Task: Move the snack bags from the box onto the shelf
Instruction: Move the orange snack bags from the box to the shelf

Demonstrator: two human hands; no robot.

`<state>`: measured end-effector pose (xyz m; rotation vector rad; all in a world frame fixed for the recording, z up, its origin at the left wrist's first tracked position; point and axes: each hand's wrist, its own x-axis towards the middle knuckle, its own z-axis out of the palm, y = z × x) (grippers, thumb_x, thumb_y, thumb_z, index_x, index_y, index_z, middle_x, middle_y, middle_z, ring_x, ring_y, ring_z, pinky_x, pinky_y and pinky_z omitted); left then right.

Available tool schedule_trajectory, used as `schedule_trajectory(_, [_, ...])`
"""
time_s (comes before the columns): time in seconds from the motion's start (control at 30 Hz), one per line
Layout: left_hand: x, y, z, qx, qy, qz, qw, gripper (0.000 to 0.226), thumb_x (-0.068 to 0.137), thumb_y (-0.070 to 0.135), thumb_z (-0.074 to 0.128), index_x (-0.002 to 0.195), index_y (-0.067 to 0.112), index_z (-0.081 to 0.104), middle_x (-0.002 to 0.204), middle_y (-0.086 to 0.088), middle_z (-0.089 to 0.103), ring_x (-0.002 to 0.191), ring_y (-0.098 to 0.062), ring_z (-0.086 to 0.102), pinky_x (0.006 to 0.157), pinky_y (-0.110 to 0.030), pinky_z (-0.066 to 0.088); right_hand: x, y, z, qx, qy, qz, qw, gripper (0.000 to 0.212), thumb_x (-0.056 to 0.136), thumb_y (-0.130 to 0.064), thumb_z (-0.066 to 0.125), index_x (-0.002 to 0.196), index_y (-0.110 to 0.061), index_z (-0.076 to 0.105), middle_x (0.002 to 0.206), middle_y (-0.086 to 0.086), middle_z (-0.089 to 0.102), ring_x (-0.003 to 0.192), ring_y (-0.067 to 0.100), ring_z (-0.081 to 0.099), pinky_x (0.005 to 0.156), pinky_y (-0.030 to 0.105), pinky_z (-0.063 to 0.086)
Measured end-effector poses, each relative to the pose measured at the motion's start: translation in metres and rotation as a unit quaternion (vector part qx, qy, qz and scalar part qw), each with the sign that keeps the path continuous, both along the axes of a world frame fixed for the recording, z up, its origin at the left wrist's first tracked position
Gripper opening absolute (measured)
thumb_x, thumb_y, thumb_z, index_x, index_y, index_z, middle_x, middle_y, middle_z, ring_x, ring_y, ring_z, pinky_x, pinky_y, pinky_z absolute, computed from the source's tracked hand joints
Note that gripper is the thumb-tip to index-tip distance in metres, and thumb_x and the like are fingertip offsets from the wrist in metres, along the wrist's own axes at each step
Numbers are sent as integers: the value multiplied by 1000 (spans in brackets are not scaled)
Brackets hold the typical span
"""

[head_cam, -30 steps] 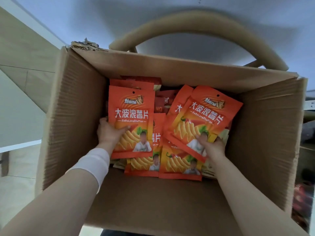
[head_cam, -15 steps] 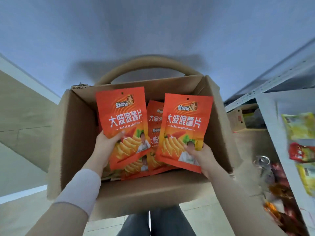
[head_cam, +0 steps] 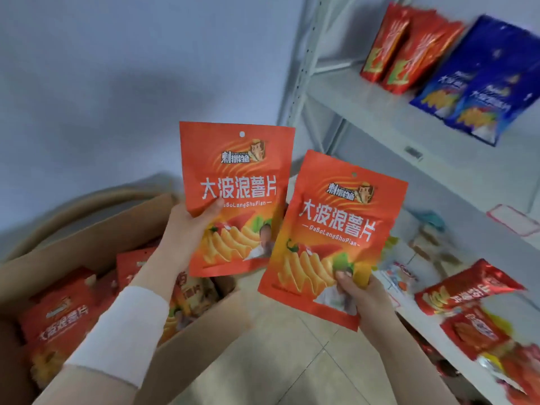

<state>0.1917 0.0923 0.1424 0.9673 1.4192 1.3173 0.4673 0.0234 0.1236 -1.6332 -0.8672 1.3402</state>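
Snack bag [head_cam: 236,200] is pinched at its side by left hand [head_cam: 187,226], second bag [head_cam: 336,235] at its bottom by right hand [head_cam: 365,299]; judged light, crinkly, slippery.

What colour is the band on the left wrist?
The wristband is plain white; the head view shows it.

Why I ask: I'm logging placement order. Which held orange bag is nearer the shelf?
The bag in the right hand, held lower and beside the shelf; the bag in the left hand sits higher, nearer the box.
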Motion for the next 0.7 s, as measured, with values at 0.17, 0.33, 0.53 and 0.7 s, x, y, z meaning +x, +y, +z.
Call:
schedule_trajectory(0.17, [177,46,55,82,48,-115,989,24,84,38,63,106,29,59,91,17,64,87,-6,63,75,-22,47,148,-9,47,95,-12,-84,992,13,82,-14,65,95,-12,65,81,0,75,72,14,72,59,21,56])
schedule_trajectory(0.33, [362,76,93,135,38,-209,968,23,86,36,62,108,28,59,97,14,66,94,-9,63,86,-32,48,308,-29,82,140,-21,-177,974,20,78,-21,68,96,-14,65,88,3,75,79,20,72,70,32,58])
schedule_trajectory(0.53, [520,111,113,171,19,-282,944,21,88,27,62,109,25,59,95,16,64,90,-1,60,78,-20,46,449,-24,104,168,-50,-284,943,11,78,-19,69,86,-16,63,81,2,73,74,21,70,71,37,56])
schedule_trajectory(0.7, [612,156,103,155,16,-338,928,22,87,29,62,108,24,59,96,14,65,92,-6,61,82,-27,48,519,9,98,172,-59,-322,929,10,81,-16,67,90,-13,64,79,1,72,70,19,70,65,33,55])
